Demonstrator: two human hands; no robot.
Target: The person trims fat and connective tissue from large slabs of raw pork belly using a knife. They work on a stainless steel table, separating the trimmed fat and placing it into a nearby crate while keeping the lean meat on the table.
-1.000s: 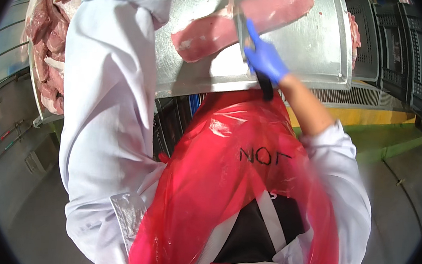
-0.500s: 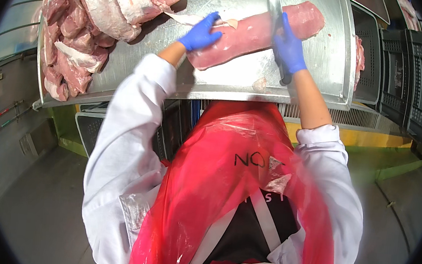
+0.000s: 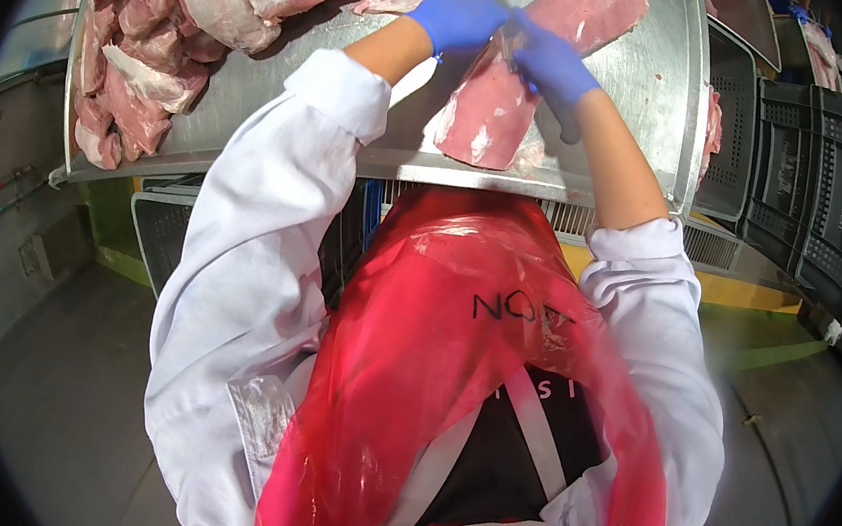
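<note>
Two blue-gloved hands come together over the middle of a long pink cut of meat [image 3: 494, 109]. The right hand [image 3: 555, 66] has its grip curled closed around a knife, whose dark handle end [image 3: 567, 128] juts out below the heel of the palm; the blade is too blurred to follow. The left hand [image 3: 459, 21] reaches across from the other side, its fingertips beside the right hand's fingers, and whether its grip has hold of anything cannot be told. The cut lies slantwise on a metal counter [image 3: 644, 122], one end near the front edge, the other toward the far right, with a pale scrap [image 3: 530, 154] just beside its near end. A fleshy strip [image 3: 383, 5] lies near the left wrist. Farther left is a heap of meat [image 3: 141, 83]; well to the right stand black crates [image 3: 809, 177]. A red apron [image 3: 436, 314] covers the person's front.
</note>
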